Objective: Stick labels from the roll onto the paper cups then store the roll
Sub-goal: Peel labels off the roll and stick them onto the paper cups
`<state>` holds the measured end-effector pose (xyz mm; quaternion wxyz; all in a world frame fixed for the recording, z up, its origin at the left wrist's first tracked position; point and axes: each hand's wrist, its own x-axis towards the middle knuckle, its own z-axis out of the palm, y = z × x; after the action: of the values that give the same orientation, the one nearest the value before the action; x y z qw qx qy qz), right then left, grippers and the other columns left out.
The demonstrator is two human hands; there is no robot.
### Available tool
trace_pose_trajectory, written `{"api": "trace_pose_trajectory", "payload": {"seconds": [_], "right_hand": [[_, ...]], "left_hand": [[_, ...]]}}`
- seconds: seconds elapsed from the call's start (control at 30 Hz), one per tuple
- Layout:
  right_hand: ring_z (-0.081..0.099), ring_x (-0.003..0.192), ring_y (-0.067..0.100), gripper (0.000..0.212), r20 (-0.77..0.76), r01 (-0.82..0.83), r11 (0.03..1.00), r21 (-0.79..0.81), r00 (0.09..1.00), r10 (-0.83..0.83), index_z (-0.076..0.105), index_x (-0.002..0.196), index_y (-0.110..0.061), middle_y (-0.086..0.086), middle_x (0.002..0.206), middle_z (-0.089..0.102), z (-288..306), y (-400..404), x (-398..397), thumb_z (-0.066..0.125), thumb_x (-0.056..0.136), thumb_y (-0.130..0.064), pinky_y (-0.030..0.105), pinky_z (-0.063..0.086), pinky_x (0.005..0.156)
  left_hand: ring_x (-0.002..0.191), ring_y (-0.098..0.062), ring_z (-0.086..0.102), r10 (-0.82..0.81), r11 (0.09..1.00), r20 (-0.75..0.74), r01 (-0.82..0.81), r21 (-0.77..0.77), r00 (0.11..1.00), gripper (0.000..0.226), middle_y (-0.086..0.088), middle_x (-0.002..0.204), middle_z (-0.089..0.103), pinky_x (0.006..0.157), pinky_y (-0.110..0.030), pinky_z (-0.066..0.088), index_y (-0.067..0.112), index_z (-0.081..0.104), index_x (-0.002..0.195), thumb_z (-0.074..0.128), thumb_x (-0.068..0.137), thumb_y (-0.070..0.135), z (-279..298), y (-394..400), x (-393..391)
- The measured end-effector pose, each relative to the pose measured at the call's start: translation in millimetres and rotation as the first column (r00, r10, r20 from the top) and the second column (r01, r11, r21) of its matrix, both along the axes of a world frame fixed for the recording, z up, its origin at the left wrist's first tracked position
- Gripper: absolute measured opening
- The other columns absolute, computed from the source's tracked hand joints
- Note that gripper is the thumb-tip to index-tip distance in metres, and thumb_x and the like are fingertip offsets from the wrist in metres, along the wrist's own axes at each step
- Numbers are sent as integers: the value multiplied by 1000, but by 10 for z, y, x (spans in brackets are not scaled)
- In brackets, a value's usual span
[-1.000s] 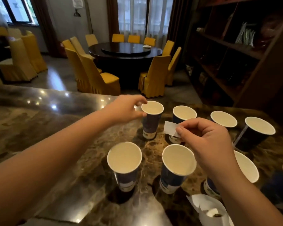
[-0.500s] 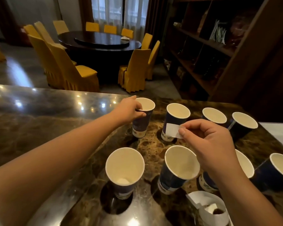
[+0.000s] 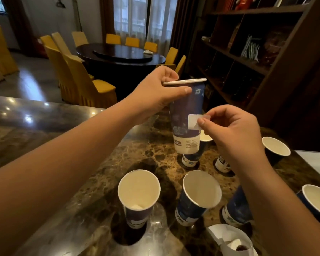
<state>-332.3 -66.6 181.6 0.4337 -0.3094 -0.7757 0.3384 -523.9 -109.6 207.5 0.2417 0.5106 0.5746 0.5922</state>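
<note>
The left hand (image 3: 155,93) holds a blue paper cup (image 3: 187,115) up off the marble worktop (image 3: 92,215), thumb on the near wall under the rim and fingers over the far side. Gripped that high, the cup's lower wall stays bare and faces the person, probably to give the label a clear landing spot. The right hand (image 3: 229,126) pinches a small white label (image 3: 195,121) by its right edge between thumb and forefinger. The free left part lies against or just in front of the cup's mid wall; whether it has stuck yet cannot be told. Holding by one edge likely keeps the adhesive off the fingers. The other cups stand below on the worktop, apart from one another. The label roll (image 3: 233,242) sits at the near right edge, within easy reach.
</note>
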Motion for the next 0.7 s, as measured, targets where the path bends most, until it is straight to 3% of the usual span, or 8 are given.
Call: {"api": "trace_pose_trajectory", "payload": {"seconds": [0.13,0.23,0.37,0.47,0.57,0.7], "right_hand": [[64,77,2,7,5,-5,999,45,1000,4,67,82,-28,-13,77,67,53,29,30,74,84,-26,16,52,59],[64,75,2,7,2,-19,999,51,1000,19,67,82,-27,-13,76,67,52,33,68,74,83,-26,15,52,58],[64,73,5,7,-26,-40,999,34,999,41,67,81,-25,-10,74,67,56,50,109,74,84,-25,19,54,60],[65,73,6,8,-24,-42,999,14,999,42,66,80,-25,-9,74,67,39,54,126,73,84,-26,24,57,61],[65,75,8,7,-60,-34,999,-12,998,33,66,82,-25,-9,75,67,27,56,139,72,84,-26,29,60,64],[66,78,7,7,-65,-17,1000,-22,998,15,66,83,-28,-10,77,66,32,79,142,73,84,-29,33,61,67]], "left_hand": [[107,-26,64,-6,1000,128,9,-28,992,59,-7,119,58,83,-50,58,21,48,118,77,69,38,79,-97,132],[109,-25,62,15,998,183,-4,-59,983,77,-5,122,56,85,-46,57,20,42,131,81,68,38,112,-138,200],[100,-21,69,-40,996,230,57,-68,972,47,-5,108,72,80,-35,59,11,60,120,68,83,40,86,-178,350],[104,-23,68,-63,992,319,94,-83,946,61,-4,115,69,78,-41,58,19,53,127,68,75,48,-4,-188,447],[110,-21,66,-121,987,301,147,-65,946,74,-1,122,66,91,-44,54,23,45,134,80,70,37,-113,-179,489],[116,-19,63,-155,980,253,182,-86,955,99,0,130,60,98,-43,52,32,31,144,86,61,20,-255,-172,506]]}}
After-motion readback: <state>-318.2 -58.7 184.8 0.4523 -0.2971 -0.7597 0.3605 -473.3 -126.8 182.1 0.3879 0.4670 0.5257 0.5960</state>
